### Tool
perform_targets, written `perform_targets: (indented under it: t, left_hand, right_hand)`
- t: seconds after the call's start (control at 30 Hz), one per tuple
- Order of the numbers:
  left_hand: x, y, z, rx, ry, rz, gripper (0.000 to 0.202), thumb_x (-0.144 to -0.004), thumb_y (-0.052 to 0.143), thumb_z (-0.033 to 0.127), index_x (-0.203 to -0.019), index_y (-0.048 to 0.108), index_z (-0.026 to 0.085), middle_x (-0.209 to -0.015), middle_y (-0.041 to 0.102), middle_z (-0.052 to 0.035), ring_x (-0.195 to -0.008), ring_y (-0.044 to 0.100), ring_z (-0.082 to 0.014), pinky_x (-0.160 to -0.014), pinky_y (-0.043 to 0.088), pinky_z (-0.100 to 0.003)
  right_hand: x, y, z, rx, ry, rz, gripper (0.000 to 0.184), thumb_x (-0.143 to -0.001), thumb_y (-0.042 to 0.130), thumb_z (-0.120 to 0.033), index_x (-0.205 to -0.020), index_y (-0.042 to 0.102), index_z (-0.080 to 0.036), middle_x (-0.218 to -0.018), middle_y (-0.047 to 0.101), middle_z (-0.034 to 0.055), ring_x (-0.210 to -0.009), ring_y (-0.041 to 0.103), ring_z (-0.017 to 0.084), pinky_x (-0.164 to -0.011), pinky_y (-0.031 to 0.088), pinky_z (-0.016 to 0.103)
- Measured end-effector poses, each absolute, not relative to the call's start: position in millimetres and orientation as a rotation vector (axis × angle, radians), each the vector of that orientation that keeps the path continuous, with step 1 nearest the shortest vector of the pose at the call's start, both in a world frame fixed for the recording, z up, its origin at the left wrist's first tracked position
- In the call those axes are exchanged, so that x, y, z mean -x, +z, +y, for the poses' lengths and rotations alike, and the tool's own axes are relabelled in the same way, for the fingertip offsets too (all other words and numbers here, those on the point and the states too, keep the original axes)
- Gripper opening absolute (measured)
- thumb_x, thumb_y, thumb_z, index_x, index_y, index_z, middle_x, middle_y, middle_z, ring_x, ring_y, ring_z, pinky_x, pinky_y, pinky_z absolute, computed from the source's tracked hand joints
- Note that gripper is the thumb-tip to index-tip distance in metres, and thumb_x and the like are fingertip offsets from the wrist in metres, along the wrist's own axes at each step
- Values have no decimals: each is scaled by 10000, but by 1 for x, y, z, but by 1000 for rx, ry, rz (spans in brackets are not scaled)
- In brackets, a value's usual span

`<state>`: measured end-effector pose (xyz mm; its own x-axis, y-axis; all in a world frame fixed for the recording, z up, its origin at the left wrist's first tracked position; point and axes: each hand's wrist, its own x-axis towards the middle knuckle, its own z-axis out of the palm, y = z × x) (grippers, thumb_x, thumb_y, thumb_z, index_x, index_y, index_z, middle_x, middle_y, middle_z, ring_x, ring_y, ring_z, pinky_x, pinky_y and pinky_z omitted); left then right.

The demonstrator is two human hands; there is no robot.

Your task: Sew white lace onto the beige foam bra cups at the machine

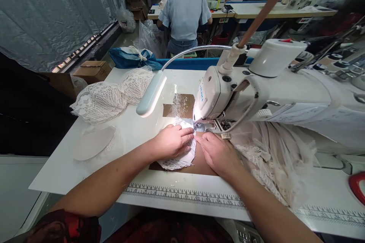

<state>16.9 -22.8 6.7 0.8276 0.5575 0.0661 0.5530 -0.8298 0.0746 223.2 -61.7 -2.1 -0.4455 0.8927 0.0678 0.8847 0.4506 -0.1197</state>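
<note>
My left hand (173, 141) lies flat on a white lace piece (182, 159) with fingers stretched toward the needle area (196, 126) of the white sewing machine (256, 91). Beside it, my right hand (218, 153) rests palm down on the brown plate, its fingertips touching the lace edge just in front of the presser foot. The two hands' fingertips almost meet at the seam. Most of the lace piece is hidden under my left hand.
A pile of white lace cups (108, 97) and flat white pads (92, 142) lie at the table's left. More lace fabric (273, 159) hangs under the machine arm at right. A gooseneck lamp (151, 95) hovers over the table. A person (184, 13) sits ahead, back turned.
</note>
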Motion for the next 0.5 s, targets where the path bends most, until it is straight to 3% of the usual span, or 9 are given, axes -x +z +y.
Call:
perform_targets:
  t: [0.17,0.5]
  left_hand:
    - [-19,4,-24,-2926,156,929,400,-940,425,322,-1254,578,129,-1342,545,-129,-934,588,-236,-758,469,-361]
    - [-22,-3,-20,-2944,241,960,374,-963,389,271,-1232,602,123,-1327,563,-113,-901,549,-243,-749,463,-378]
  right_hand:
    - [-221,-1,-62,1626,33,-2596,409,-852,413,-97,-1144,667,-229,-877,647,59,-733,559,173,-613,335,289]
    - [-220,-3,-60,1605,-10,-2554,406,-876,397,-116,-1184,646,-206,-912,680,53,-783,586,192,-667,365,308]
